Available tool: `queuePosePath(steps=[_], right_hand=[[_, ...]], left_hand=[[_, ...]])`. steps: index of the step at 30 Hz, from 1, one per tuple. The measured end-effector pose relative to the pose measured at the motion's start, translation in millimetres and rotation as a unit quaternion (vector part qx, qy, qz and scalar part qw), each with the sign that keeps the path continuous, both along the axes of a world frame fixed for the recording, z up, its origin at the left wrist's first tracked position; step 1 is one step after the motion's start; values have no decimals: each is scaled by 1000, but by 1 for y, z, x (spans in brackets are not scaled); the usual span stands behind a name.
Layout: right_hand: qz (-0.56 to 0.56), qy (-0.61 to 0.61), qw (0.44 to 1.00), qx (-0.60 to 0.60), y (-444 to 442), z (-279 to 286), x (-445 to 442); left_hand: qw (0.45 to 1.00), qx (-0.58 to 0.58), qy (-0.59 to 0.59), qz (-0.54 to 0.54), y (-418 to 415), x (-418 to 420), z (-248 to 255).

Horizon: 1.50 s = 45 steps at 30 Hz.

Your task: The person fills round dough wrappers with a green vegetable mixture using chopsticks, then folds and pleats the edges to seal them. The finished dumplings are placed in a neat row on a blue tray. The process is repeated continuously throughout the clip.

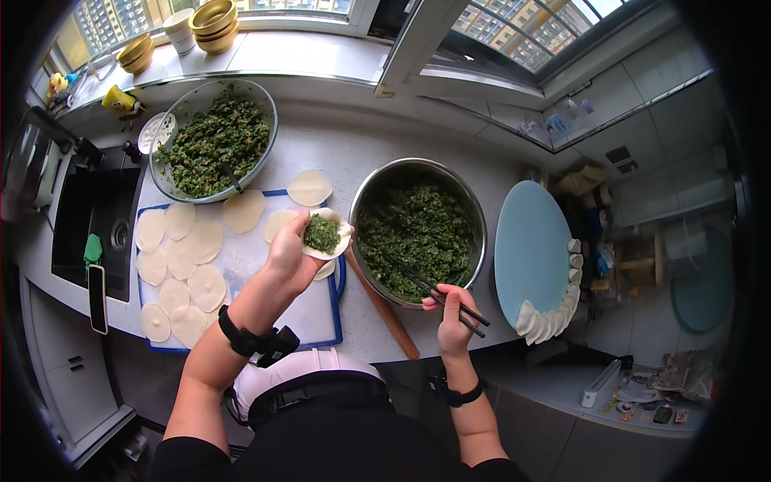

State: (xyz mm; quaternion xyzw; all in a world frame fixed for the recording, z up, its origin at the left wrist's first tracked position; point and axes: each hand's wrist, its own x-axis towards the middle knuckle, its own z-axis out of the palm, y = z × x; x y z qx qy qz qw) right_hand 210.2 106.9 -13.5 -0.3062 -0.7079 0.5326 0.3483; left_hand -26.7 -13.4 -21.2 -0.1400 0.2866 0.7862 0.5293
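Observation:
My left hand (293, 250) cradles a round dough wrapper (332, 247) with a mound of green filling (322, 234) on it, above the right part of a blue-rimmed white cutting board (265, 304). In my right hand (456, 316) is a pair of black chopsticks (470, 319), their tips down in the chopped green filling (415, 235) of a steel bowl (480, 211). Several loose dough wrappers (205, 241) lie on the board, some overlapping. A wooden rolling pin (385, 307) rests between the board and the steel bowl.
On the right, a blue ridged tray (530, 253) carries a row of folded dumplings (551, 322) along its edge. A glass bowl of green filling (274, 114) stands at the back left. Farther left is a dark sink (78, 199), with a phone (97, 299) at its front edge.

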Motion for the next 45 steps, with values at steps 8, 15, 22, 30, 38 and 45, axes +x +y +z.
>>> queuePosePath(steps=[8, 15, 22, 30, 38, 45], right_hand=[[0, 31, 996, -89, -12, -9, -9], [-95, 98, 957, -255, -6, -2, 0], [-119, 175, 946, -246, -7, 22, 8], [238, 41, 877, 416, -29, 32, 3], [41, 205, 964, -163, -31, 32, -4], [-27, 227, 919, -322, -23, 28, -6]], left_hand=[[1000, -14, 7, -8, -9, 3, -5], [1000, -8, -2, -27, -7, 3, -7], [998, -25, 17, -57, 6, 16, -5], [995, 56, -29, -74, 17, 26, 14], [995, 74, -11, -67, 10, 24, 24], [993, 84, -15, -85, 6, 25, 31]])
